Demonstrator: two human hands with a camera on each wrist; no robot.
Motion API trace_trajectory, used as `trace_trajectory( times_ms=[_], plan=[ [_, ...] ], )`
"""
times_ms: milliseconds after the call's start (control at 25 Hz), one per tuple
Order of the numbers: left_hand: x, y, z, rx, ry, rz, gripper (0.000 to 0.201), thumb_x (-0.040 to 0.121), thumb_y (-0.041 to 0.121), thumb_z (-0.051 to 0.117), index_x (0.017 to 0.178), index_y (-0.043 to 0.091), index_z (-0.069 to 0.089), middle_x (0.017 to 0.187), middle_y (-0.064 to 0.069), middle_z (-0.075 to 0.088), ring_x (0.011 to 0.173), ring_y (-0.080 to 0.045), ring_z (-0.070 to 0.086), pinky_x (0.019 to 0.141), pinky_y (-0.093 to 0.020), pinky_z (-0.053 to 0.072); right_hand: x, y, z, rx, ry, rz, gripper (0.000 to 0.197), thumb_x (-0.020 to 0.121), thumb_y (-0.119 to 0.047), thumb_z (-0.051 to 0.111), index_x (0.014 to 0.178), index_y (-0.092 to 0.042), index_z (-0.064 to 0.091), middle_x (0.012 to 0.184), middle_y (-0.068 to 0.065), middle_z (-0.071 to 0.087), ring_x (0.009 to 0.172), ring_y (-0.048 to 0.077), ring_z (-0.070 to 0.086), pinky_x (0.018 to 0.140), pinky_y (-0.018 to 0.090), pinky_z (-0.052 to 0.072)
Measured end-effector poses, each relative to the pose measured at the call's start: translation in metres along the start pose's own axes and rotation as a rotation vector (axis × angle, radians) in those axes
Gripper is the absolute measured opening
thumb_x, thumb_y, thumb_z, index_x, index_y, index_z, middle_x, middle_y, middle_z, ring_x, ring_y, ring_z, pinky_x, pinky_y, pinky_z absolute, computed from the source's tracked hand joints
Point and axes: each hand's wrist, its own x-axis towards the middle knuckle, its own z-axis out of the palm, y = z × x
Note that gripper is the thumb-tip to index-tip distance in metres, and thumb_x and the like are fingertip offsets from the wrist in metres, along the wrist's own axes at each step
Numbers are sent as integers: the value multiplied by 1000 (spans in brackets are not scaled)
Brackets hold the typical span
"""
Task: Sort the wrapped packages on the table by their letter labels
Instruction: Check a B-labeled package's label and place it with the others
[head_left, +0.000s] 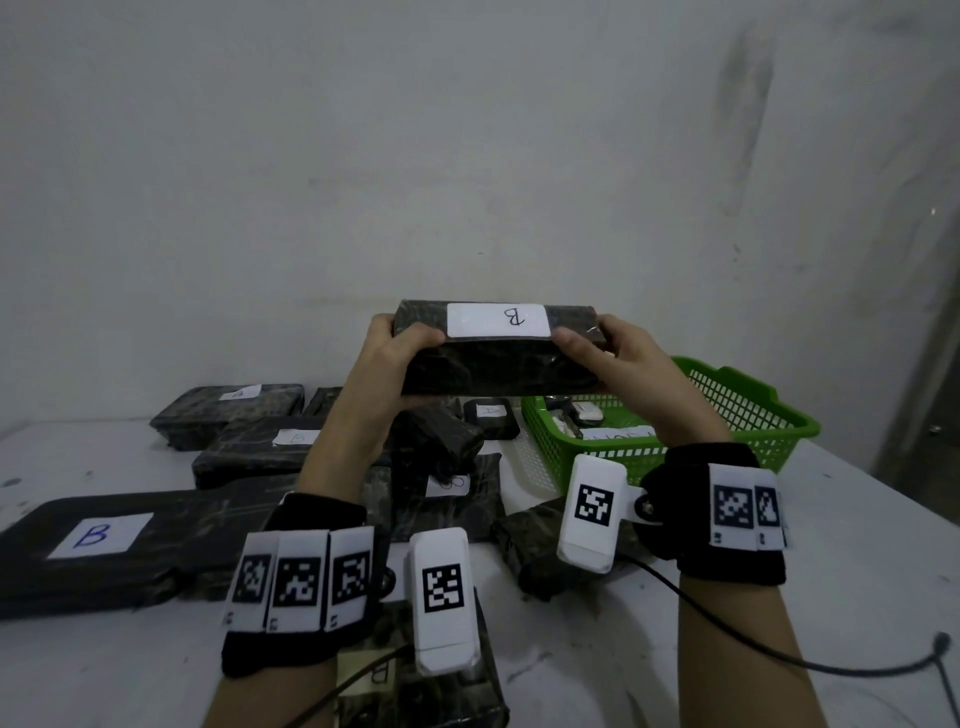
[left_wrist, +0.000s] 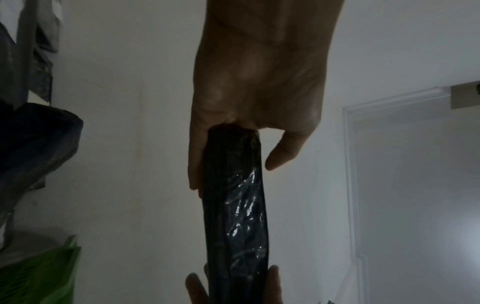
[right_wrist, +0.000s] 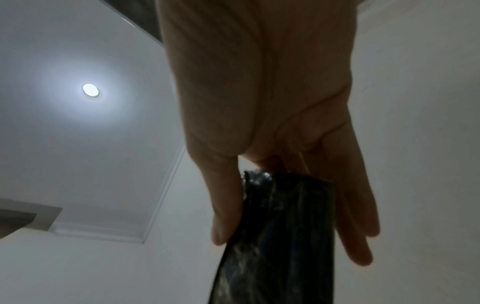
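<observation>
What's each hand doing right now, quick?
Left hand: grips the left end of the B-labelled wrapped package.
Right hand: grips the right end of the same package.

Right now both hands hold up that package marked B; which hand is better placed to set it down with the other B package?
Probably the left hand: the big B package lies on its side, while the right hand is over the green basket.

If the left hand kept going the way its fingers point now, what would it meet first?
The left hand points right along the held B package; first in line looks like the right hand gripping the far end, though depth is unclear.
</observation>
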Motion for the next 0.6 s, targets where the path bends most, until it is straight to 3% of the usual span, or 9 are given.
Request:
trace_trajectory(
  times_ms=[80,200,360,480,600],
  plan=[
    [-1,1,0,9,-38,15,13,89,10,50,88,22,45,91,0,54,85,-13,57,68,-33,54,0,1,0,68,22,-22,32,84,-28,61,113,-14,56,106,4,67,93,14,66,84,31,55],
    [-2,2,2,37,-53,64,20,87,5,54,90,24,47,92,-1,58,83,-14,60,66,-32,57,3,1,1,273,98,-5,23,85,-6,60,107,-12,55,90,0,67,70,3,67,63,17,54],
    [-2,0,1,92,-38,134,25,86,4,57,89,27,50,88,2,61,85,-17,63,69,-35,58,5,0,8,322,147,23,18,84,-2,62,95,-13,55,81,1,65,62,6,64,54,17,51],
    [-2,0,0,76,-41,146,25,87,2,57,88,26,49,88,2,61,81,-15,63,60,-29,58,6,1,9,314,164,22,18,82,-1,63,84,-17,54,78,1,65,62,8,64,55,19,53],
    [-2,-1,0,48,-55,99,24,86,2,58,89,24,50,90,2,62,79,-13,64,57,-29,58,4,1,5,306,123,52,17,84,-5,63,97,-13,56,81,2,66,63,8,66,53,20,53]
  ],
)
